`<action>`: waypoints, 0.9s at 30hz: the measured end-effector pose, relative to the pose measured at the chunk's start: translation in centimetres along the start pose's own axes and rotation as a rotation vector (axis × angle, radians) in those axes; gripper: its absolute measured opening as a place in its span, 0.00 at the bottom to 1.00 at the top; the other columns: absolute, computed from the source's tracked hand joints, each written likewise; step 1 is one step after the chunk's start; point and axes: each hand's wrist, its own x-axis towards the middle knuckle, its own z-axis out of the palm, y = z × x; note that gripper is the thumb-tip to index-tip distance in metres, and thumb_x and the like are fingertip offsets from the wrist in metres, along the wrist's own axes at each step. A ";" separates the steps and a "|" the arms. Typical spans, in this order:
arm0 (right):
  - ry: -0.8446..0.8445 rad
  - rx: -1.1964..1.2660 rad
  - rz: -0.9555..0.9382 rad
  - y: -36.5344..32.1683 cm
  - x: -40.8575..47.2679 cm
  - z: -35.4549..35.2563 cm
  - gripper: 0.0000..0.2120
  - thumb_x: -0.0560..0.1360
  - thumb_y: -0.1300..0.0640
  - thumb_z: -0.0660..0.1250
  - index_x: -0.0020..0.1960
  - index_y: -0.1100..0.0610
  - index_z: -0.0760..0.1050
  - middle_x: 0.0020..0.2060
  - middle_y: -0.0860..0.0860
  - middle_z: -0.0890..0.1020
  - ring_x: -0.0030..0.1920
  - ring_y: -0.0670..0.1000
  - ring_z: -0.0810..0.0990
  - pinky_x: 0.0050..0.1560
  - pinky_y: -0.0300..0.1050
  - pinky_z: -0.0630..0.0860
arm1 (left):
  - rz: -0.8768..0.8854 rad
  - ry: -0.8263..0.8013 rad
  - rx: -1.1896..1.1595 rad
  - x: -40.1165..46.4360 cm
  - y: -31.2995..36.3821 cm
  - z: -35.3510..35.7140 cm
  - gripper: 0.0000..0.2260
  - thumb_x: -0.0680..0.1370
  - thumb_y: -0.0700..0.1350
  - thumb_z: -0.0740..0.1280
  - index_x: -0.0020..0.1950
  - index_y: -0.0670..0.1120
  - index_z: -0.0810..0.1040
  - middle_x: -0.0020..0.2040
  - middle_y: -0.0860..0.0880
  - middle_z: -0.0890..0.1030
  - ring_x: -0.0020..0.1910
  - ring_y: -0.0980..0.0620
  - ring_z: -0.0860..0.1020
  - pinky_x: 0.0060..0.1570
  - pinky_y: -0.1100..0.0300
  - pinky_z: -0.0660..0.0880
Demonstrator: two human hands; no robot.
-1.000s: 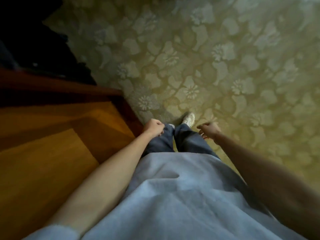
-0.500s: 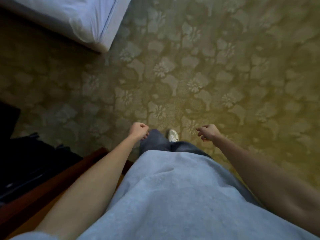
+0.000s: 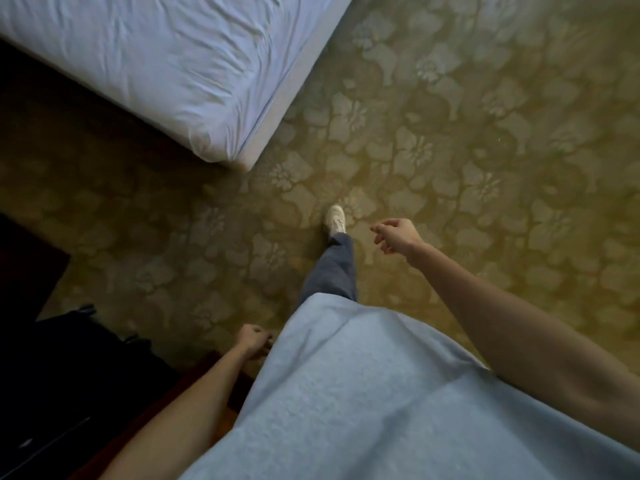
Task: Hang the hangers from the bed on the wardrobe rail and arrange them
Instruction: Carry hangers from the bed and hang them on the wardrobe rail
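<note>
In one second the view has turned away from the brown wooden furniture, which filled the near left before, and the bed (image 3: 166,64) has come into the picture: half a second ago only its corner showed at the far left, and now a wide part of its white sheet lies there, with the corner pointing toward the person. I judge that the person is walking to the bed to fetch hangers, so the task is at a fetching step and nothing is being carried. No hanger is visible on the part of the bed that shows, and the wardrobe rail is not in view either, so I cannot tell where the hangers lie. The right hand (image 3: 398,235) has swung forward over the patterned carpet (image 3: 485,150), just right of the white shoe (image 3: 335,220), with its fingers loosely curled and a little apart, holding nothing. The left hand (image 3: 253,341) has dropped back to the near side, beside the edge of the light blue shirt (image 3: 363,393); its fingers are curled inward in a loose way and also hold nothing. A dark bag (image 3: 69,375) lies at the near left.
</note>
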 end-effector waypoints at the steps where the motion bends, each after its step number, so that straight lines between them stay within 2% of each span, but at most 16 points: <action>1: 0.005 -0.031 0.036 -1.2 1.3 -1.1 0.10 0.80 0.57 0.65 0.56 0.61 0.81 0.35 0.52 0.81 0.29 0.49 0.75 0.28 0.40 0.73 | 0.005 -0.002 -0.011 0.4 2.6 -1.2 0.19 0.81 0.33 0.63 0.30 0.41 0.69 0.27 0.46 0.71 0.15 0.59 0.69 0.14 0.68 0.63; 4: 0.013 -0.094 0.158 -4.0 4.1 -4.6 0.12 0.81 0.58 0.65 0.59 0.64 0.80 0.35 0.54 0.80 0.27 0.50 0.73 0.23 0.37 0.72 | 0.056 -0.002 -0.040 1.5 12.0 -4.3 0.21 0.80 0.32 0.62 0.26 0.42 0.68 0.19 0.50 0.69 0.12 0.60 0.66 0.14 0.69 0.61; 6: 0.032 -0.100 0.207 -5.9 5.7 -7.3 0.12 0.81 0.59 0.65 0.59 0.65 0.80 0.36 0.54 0.81 0.27 0.51 0.74 0.25 0.40 0.73 | 0.138 0.004 -0.062 2.9 19.4 -6.0 0.18 0.80 0.34 0.64 0.29 0.41 0.73 0.25 0.47 0.74 0.17 0.58 0.71 0.18 0.67 0.66; 8: 0.080 -0.078 0.246 -7.9 6.6 -10.0 0.10 0.81 0.60 0.65 0.56 0.64 0.80 0.37 0.55 0.80 0.29 0.52 0.74 0.30 0.44 0.73 | 0.206 -0.029 -0.054 3.7 27.4 -7.2 0.12 0.80 0.38 0.65 0.37 0.41 0.79 0.30 0.46 0.78 0.24 0.52 0.75 0.24 0.63 0.71; 10: 0.124 -0.043 0.273 -9.8 7.6 -12.7 0.08 0.81 0.60 0.64 0.54 0.63 0.79 0.37 0.55 0.80 0.30 0.51 0.73 0.29 0.42 0.71 | 0.310 -0.045 -0.040 3.7 35.5 -8.2 0.08 0.80 0.40 0.66 0.44 0.40 0.82 0.33 0.46 0.81 0.27 0.52 0.76 0.26 0.62 0.73; 15: 0.194 0.100 0.370 -13.9 12.6 -20.1 0.09 0.81 0.61 0.63 0.57 0.64 0.78 0.38 0.56 0.79 0.29 0.51 0.71 0.27 0.42 0.69 | 0.471 -0.099 0.029 4.3 54.9 -9.5 0.07 0.81 0.42 0.66 0.46 0.43 0.82 0.35 0.48 0.83 0.29 0.54 0.77 0.25 0.64 0.72; 19: 0.210 0.148 0.419 -17.5 18.9 -26.1 0.12 0.81 0.61 0.63 0.60 0.66 0.78 0.38 0.57 0.80 0.30 0.52 0.71 0.30 0.45 0.70 | 0.494 -0.080 0.101 5.6 66.6 -10.2 0.06 0.81 0.44 0.66 0.47 0.45 0.82 0.36 0.49 0.84 0.30 0.55 0.78 0.24 0.67 0.70; 22: 0.199 0.113 0.426 -22.8 24.1 -30.4 0.13 0.81 0.61 0.63 0.59 0.67 0.78 0.36 0.56 0.79 0.29 0.52 0.71 0.28 0.43 0.69 | 0.430 -0.045 0.143 6.9 72.8 -11.0 0.07 0.81 0.44 0.66 0.49 0.44 0.83 0.36 0.49 0.83 0.30 0.55 0.78 0.26 0.66 0.70; 24: 0.182 0.087 0.400 -27.8 27.1 -32.9 0.11 0.81 0.61 0.63 0.57 0.66 0.79 0.35 0.55 0.79 0.29 0.51 0.72 0.27 0.42 0.69 | 0.361 -0.029 0.151 7.4 75.6 -11.9 0.08 0.81 0.44 0.66 0.46 0.43 0.83 0.34 0.49 0.83 0.29 0.55 0.78 0.25 0.64 0.72; 27: 0.147 0.031 0.314 -36.3 32.0 -36.0 0.11 0.79 0.59 0.66 0.55 0.65 0.81 0.36 0.55 0.81 0.30 0.51 0.75 0.32 0.43 0.74 | 0.279 -0.012 0.145 7.9 79.1 -13.7 0.11 0.80 0.42 0.66 0.39 0.44 0.82 0.33 0.48 0.82 0.28 0.52 0.78 0.28 0.62 0.74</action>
